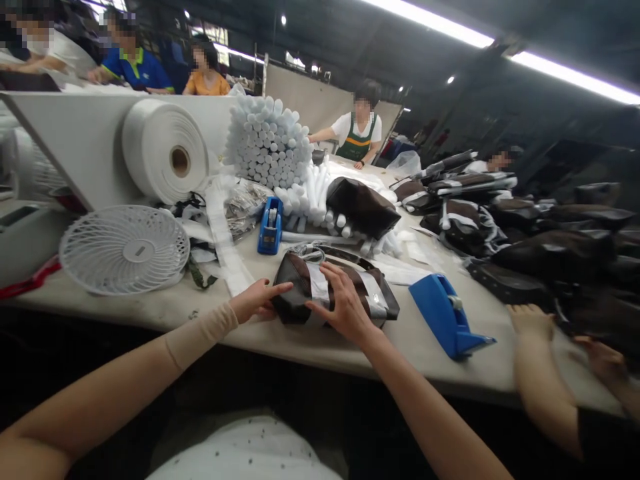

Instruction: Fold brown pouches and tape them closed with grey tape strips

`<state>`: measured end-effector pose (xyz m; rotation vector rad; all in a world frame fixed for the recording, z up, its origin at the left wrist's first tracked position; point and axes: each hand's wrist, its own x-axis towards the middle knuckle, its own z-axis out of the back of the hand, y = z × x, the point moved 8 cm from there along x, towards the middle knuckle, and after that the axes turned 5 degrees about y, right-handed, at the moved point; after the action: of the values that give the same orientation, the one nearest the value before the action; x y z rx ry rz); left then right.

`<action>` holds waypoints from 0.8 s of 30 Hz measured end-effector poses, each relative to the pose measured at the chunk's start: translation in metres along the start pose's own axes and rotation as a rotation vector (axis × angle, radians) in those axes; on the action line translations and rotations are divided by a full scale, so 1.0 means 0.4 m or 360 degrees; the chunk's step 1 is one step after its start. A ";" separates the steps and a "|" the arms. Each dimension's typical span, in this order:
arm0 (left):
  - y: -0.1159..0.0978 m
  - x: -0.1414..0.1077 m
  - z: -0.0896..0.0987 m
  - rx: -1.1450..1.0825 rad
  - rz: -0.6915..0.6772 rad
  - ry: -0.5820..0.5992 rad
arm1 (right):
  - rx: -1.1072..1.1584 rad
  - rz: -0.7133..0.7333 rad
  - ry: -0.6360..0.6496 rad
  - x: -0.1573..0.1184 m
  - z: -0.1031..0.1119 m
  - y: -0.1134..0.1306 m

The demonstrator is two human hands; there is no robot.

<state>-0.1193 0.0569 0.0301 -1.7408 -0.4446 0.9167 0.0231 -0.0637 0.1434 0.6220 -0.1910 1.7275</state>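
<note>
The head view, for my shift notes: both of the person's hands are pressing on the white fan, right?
Not quite: the head view shows the left hand and right hand pressing on a dark brown bag, not the white fan, which lies further left on the table.

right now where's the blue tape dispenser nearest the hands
In the head view, the blue tape dispenser lies on the white table, just right of the person's right hand and the taped brown bag.
</note>
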 end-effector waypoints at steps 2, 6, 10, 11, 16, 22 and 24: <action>-0.010 -0.001 -0.027 -0.0010 -0.0007 0.0050 | -0.0186 0.0081 0.0114 -0.062 -0.025 0.027; -0.037 0.002 -0.096 -0.0152 0.0019 0.0208 | -0.0481 0.0052 0.0175 -0.108 -0.056 0.014; -0.042 -0.005 -0.144 -0.0214 0.0203 0.0282 | -0.0640 0.0058 0.0031 -0.082 -0.041 -0.020; -0.039 -0.009 -0.155 -0.0223 0.0248 0.0302 | -0.0645 0.0082 0.0018 -0.075 -0.041 -0.025; -0.039 -0.016 -0.174 -0.0341 0.0225 0.0267 | -0.0624 0.0149 -0.0037 -0.062 -0.046 -0.034; -0.048 -0.002 -0.168 -0.0400 0.0156 0.0244 | -0.0705 0.0122 -0.0100 -0.043 -0.039 -0.037; -0.050 0.005 -0.170 -0.0379 0.0162 0.0253 | -0.0686 0.0185 -0.0083 -0.029 -0.049 -0.026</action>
<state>-0.0635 0.0223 0.0569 -2.0526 -0.3751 0.8143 0.0284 -0.0623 0.1189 0.3422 -0.6282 1.7098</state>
